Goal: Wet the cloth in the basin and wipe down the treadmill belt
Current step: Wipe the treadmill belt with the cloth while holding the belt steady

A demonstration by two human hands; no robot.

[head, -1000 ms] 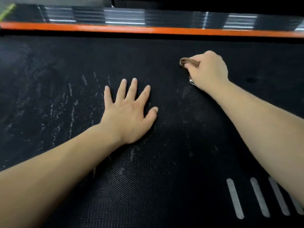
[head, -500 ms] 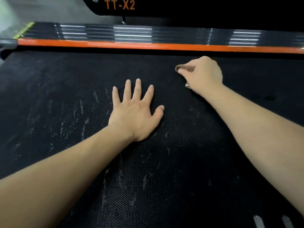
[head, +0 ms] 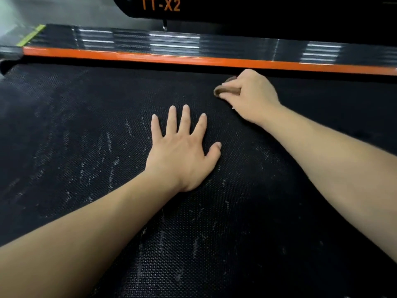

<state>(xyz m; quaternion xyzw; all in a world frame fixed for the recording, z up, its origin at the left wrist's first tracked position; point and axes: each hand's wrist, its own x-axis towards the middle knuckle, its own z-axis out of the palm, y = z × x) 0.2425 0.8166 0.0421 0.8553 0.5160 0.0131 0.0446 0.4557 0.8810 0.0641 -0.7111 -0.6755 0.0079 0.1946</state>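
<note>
The black textured treadmill belt (head: 86, 147) fills most of the view and carries pale dusty streaks on its left and middle. My left hand (head: 182, 153) lies flat on the belt with fingers spread and straight. My right hand (head: 251, 95) is further away, near the orange rail, with its fingers curled round a small bunched brown cloth (head: 225, 89) that it presses onto the belt. Most of the cloth is hidden under that hand. No basin is in view.
An orange side rail (head: 150, 57) runs along the belt's far edge, with a glossy black ribbed step (head: 171, 41) behind it. A black housing lettered "TT-X2" (head: 160, 5) sits above. Grey floor (head: 21, 16) shows at the top left.
The view has tilted up, so the rail and the "TT-X2" lettering came into sight. My right hand with the cloth moved closer to the orange rail. My left hand stays flat on the belt.
</note>
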